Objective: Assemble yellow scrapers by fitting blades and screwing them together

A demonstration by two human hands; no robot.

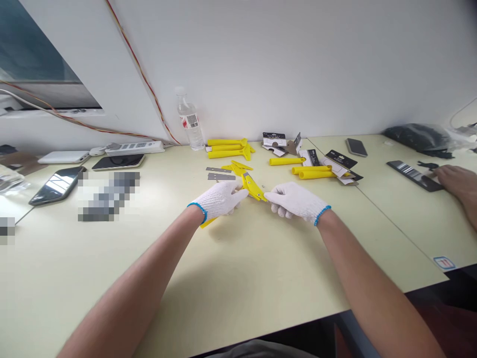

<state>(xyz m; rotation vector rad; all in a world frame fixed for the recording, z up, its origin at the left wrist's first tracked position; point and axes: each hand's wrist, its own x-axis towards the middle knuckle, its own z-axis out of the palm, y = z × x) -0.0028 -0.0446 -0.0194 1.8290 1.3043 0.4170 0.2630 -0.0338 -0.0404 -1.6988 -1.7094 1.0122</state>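
Note:
In the head view, my left hand (223, 196), in a white knit glove, is closed round a yellow scraper (252, 187). Its handle pokes out below the wrist, and its flat head, with small screws on it, tilts down to the right. My right hand (294, 200), also gloved, has curled fingers, with thumb and forefinger pinching the lower right end of the scraper head. Whether a small part is between those fingertips is hidden. Just beyond the left hand lie grey metal blades (220, 176) and loose yellow head plates (238, 168).
Yellow scraper handles with heads (227, 148) lie by a water bottle (192, 124). At the right are more yellow handles (313, 171) and packaging cards (341, 164). Phones (57, 185) and a power strip (134, 147) lie left. Another person's hand (458, 186) rests far right.

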